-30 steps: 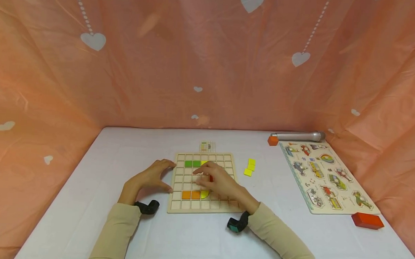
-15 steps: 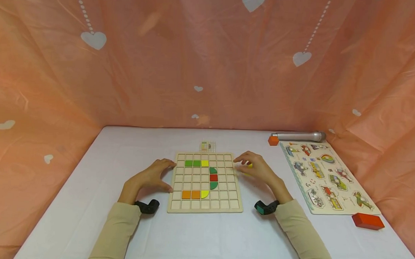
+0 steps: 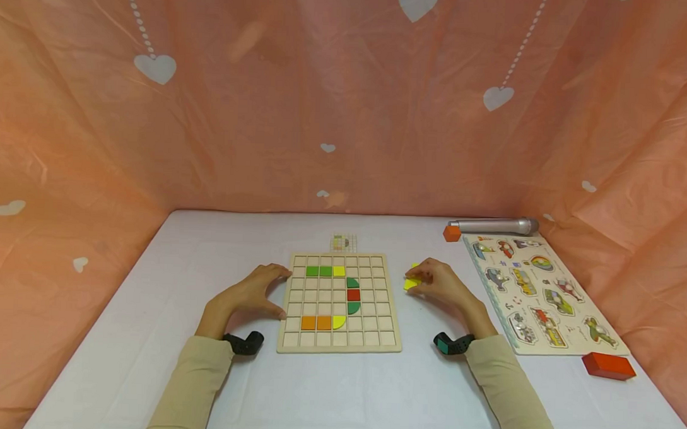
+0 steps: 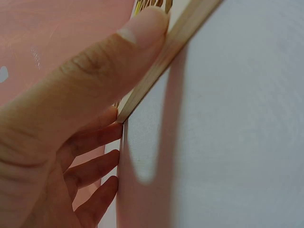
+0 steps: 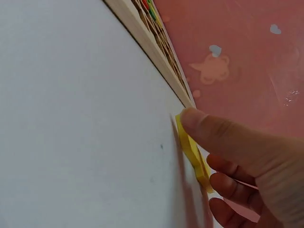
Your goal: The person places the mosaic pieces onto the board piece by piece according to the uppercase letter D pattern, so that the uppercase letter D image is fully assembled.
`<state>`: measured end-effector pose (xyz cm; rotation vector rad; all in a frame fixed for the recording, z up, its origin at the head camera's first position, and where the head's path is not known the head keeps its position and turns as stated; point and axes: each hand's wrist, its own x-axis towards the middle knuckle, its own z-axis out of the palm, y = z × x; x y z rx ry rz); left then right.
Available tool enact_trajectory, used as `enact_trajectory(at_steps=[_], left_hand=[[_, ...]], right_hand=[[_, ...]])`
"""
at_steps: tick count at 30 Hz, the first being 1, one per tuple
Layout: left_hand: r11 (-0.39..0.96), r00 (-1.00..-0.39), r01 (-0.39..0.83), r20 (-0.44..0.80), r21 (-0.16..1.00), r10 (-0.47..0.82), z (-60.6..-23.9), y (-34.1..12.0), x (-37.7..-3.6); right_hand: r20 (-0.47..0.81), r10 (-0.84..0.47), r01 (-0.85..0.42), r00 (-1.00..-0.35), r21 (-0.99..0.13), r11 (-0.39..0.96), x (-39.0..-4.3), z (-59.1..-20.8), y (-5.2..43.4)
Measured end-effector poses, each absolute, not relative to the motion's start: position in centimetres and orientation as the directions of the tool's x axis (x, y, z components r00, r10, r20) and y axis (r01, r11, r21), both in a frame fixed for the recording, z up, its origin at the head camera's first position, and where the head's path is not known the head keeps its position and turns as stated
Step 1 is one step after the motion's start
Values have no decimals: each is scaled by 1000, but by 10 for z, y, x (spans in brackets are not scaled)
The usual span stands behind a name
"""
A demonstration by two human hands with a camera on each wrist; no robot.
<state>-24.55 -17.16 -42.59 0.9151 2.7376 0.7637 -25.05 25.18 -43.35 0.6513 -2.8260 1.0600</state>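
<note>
My left hand (image 3: 251, 291) rests at the left side of a wooden grid board (image 3: 293, 346), thumb and fingers spread along its edge. In the left wrist view the thumb (image 4: 95, 71) lies on the board's rim. Right of the board, my right hand (image 3: 444, 287) pinches a yellow square tile (image 3: 410, 284) between thumb and fingertips. The right wrist view has the thumb on the near end of the yellow tiles (image 5: 190, 148), which lie together on the table; the hand partly hides them. Green, yellow, red and orange tiles (image 3: 316, 323) sit in the board's squares.
Behind the board lies a small pattern card (image 3: 337, 243). At right are a picture peg puzzle (image 3: 530, 322), a silver microphone (image 3: 491, 226), an orange cube (image 3: 452, 233) and a red block (image 3: 608, 366). A pink curtain (image 3: 347, 113) surrounds the white table.
My right hand has moved right, from over the middle of the board to the yellow tiles, uncovering the red and green pieces. The left hand has stayed at the board's edge.
</note>
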Motion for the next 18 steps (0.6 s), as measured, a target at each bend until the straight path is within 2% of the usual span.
enact_trajectory(at_steps=[5,18], left_hand=[[682,-798,527,18,507,602,-425,-172,-245],[676,-792,542,35,499,609,-426,-172,-245]], right_hand=[[160,-351,-370,-922,-623,689,-249,-435,252],[202,-383,-422,-901,-609,671,-249,-432,244]])
